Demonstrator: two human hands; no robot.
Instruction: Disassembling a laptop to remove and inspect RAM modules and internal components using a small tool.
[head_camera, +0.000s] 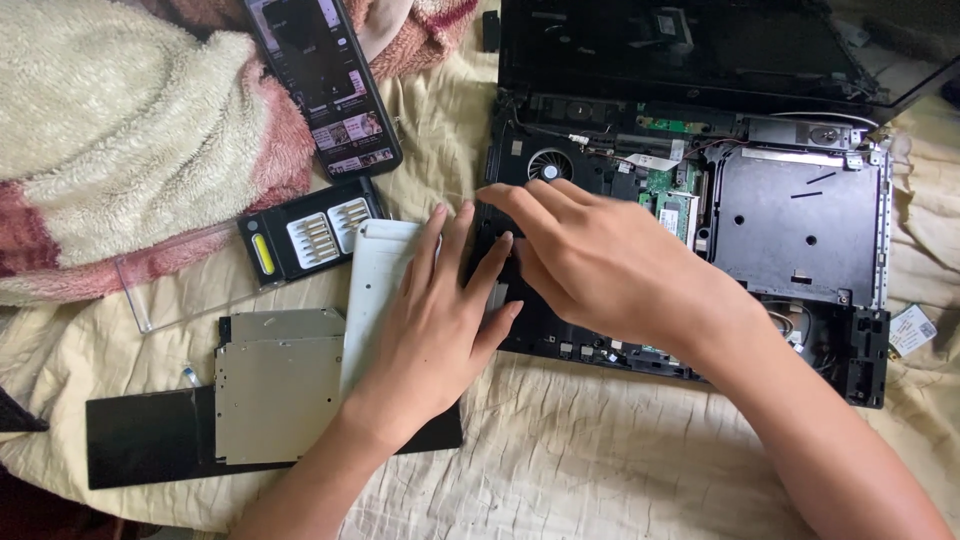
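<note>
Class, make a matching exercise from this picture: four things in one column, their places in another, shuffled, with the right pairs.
Things:
1. phone
2. bit case
3. cooling fan
4. disc drive

Places:
A. inside the opened laptop
B. left of the left hand, low on the sheet
C. leaning on the fluffy blanket
D. just below the phone

Pairs: 1-C, 2-D, 3-A, 4-B

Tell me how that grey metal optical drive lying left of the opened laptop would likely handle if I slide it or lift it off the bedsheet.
The optical drive is a flat metal-cased slab, so it probably stays stiff and will not roll or tip. It overlaps a black panel on a wrinkled sheet, so a push may drag or snag. Its thin edges likely need a pinch grip.
</note>
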